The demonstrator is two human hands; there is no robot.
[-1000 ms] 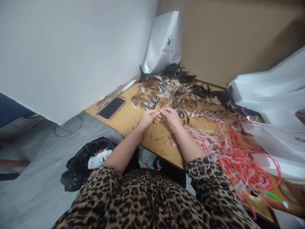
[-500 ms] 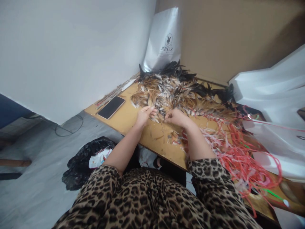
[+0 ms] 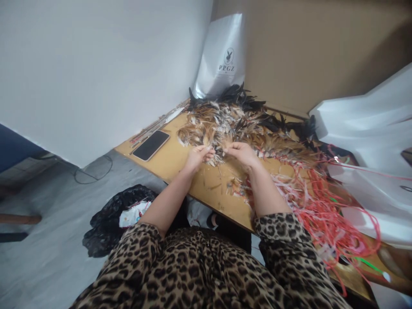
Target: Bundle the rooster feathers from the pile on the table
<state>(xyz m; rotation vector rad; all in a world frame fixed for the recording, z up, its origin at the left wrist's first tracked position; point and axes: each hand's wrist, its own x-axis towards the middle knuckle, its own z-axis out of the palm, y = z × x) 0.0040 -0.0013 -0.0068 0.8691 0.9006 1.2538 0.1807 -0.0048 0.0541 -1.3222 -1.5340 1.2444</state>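
Both hands worked at the near edge of the feather pile [image 3: 231, 124] on the bench [image 3: 180, 161]. Left hand [image 3: 198, 156] had fingers pinched together on a small tuft of pale feathers, approx. at the pile's front edge. Right hand [image 3: 241, 153] lay just beside it, fingers curled in and pinched on feathers too; exactly what it gripped was too small to tell. The hands were near each other but not touching. The pile mixed brown, tan and white feathers w/ black ones along the far side. Loose bits lay on the bench between the forearms. Right of the hands, a tangle of red and pink strips [image 3: 318, 201] spread over the bench. A phone [image 3: 151, 145] lay face up, well left of the pile. A white bag [image 3: 222, 56] stood upright against the wall behind the feathers. A black bag [image 3: 109, 219] sat on the floor, left of the person.
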